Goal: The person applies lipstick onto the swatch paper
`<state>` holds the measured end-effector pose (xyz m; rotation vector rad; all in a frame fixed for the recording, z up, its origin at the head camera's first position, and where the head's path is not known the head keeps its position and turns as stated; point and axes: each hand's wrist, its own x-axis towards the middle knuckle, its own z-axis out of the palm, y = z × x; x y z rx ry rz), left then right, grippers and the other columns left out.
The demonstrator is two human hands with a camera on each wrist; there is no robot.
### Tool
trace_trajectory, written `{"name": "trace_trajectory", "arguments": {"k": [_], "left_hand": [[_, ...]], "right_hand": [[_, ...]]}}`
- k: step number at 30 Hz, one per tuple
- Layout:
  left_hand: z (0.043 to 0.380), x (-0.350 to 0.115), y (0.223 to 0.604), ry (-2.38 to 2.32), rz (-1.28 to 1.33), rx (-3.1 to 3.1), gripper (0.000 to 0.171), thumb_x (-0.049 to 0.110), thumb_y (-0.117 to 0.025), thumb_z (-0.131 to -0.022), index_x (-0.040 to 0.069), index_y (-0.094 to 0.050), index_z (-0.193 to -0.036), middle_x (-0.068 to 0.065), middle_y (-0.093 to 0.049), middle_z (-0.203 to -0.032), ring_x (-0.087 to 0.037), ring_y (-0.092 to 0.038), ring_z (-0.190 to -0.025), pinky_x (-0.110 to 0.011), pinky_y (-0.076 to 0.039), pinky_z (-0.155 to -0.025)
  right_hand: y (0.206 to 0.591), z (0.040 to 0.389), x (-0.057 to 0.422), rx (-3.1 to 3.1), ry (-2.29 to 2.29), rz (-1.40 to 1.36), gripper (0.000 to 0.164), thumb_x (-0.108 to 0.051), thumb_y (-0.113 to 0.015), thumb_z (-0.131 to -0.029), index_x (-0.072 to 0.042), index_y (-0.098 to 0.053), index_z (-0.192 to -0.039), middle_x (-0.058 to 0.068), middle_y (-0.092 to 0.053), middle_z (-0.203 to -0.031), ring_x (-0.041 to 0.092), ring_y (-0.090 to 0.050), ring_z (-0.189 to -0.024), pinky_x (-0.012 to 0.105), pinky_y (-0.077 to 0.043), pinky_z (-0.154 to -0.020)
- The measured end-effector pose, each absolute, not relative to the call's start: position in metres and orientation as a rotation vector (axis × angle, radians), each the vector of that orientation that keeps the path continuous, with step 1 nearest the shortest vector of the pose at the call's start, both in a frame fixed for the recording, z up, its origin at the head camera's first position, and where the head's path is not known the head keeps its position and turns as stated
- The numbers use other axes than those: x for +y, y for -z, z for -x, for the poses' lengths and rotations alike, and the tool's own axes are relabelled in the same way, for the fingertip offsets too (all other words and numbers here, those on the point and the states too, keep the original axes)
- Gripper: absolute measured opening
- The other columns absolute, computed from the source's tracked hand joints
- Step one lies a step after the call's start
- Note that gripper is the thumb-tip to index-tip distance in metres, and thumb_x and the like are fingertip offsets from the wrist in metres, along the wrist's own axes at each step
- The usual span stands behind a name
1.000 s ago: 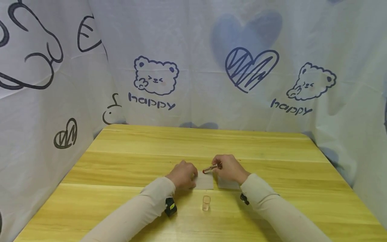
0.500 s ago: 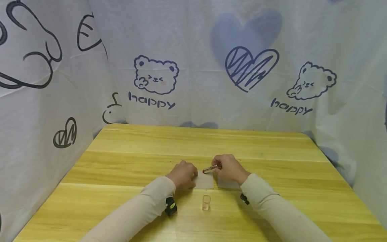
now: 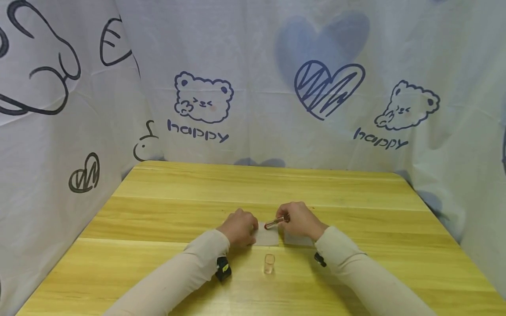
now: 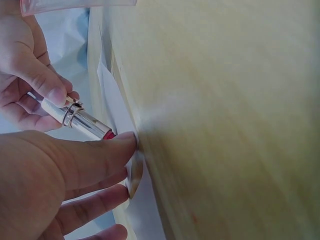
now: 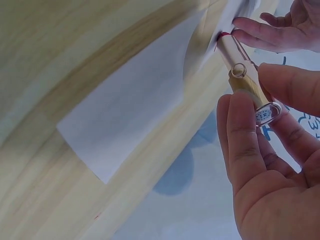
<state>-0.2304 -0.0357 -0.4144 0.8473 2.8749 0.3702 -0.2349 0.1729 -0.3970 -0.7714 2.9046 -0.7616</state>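
**Lipstick (image 4: pixel 86 123) angled at the left paper (image 3: pixel 268 239)**

Nearest us on the counter (image 3: pixel 178 188) sits a clear cap (image 3: pixel 269 264), apart from both hands; we judge it light, stiff and smooth, best taken by its sides. Farther on, the left paper and the right paper (image 3: pixel 296 240) lie side by side; thin and flexible, they probably slide easily unless pinned at an edge. The person's left grip (image 3: pixel 239 228) rests loosely extended at the left paper's left side. From the right, the right grip (image 3: pixel 301 221) pinches the shiny lipstick between thumb and fingers, its red tip (image 3: pixel 266 227) tilted down-left at the left paper's far part; we cannot tell whether they touch. We expect a light, rigid, slippery tube whose soft tip smears or snaps, so we favour holding the barrel. Beyond hangs a patterned curtain (image 3: pixel 257 87).
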Motion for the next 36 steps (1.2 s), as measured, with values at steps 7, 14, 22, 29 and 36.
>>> {"name": "trace_trajectory", "arguments": {"k": [7,14,22,29,36], "left_hand": [[0.229,-0.035,0.412,-0.374,-0.844,2.863,0.027,0.022,-0.082,-0.078,0.011,-0.076,-0.101,-0.002,-0.070,-0.101,-0.023,-0.054,-0.089,-0.040,-0.047,-0.078],[0.228,-0.035,0.411,-0.379,-0.836,2.866,0.027,0.022,-0.082,-0.076,0.011,-0.076,-0.100,-0.001,-0.070,-0.099,-0.024,-0.055,-0.090,-0.040,-0.047,-0.079],[0.226,-0.036,0.410,-0.365,-0.862,2.875,0.025,0.021,-0.082,-0.076,0.010,-0.075,-0.098,-0.002,-0.069,-0.097,-0.025,-0.055,-0.089,-0.042,-0.047,-0.077],[0.224,-0.036,0.407,-0.396,-0.860,2.872,0.025,0.019,-0.082,-0.076,0.009,-0.075,-0.097,-0.003,-0.069,-0.097,-0.026,-0.055,-0.089,-0.043,-0.047,-0.077],[0.223,-0.036,0.406,-0.396,-0.854,2.874,0.026,0.020,-0.082,-0.076,0.009,-0.075,-0.098,-0.003,-0.070,-0.097,-0.026,-0.056,-0.089,-0.042,-0.047,-0.078]], "right_hand": [[0.395,0.232,0.175,2.883,0.764,0.850,0.010,-0.001,-0.074,-0.082,-0.009,-0.070,-0.086,-0.004,-0.064,-0.078,0.008,-0.055,-0.068,0.027,-0.049,-0.062],[0.392,0.228,0.174,2.865,0.754,0.854,0.009,-0.002,-0.074,-0.082,-0.009,-0.070,-0.086,-0.003,-0.065,-0.079,0.008,-0.054,-0.068,0.027,-0.048,-0.062],[0.388,0.224,0.173,2.847,0.747,0.870,0.011,-0.001,-0.074,-0.081,-0.009,-0.070,-0.086,-0.001,-0.066,-0.082,0.010,-0.056,-0.070,0.029,-0.050,-0.064],[0.385,0.222,0.172,2.821,0.736,0.859,0.011,-0.001,-0.074,-0.081,-0.009,-0.070,-0.087,-0.001,-0.067,-0.083,0.012,-0.057,-0.073,0.031,-0.050,-0.066],[0.383,0.221,0.171,2.818,0.697,0.872,0.011,-0.001,-0.074,-0.080,-0.010,-0.069,-0.085,-0.001,-0.067,-0.082,0.012,-0.058,-0.073,0.031,-0.050,-0.066]]}}
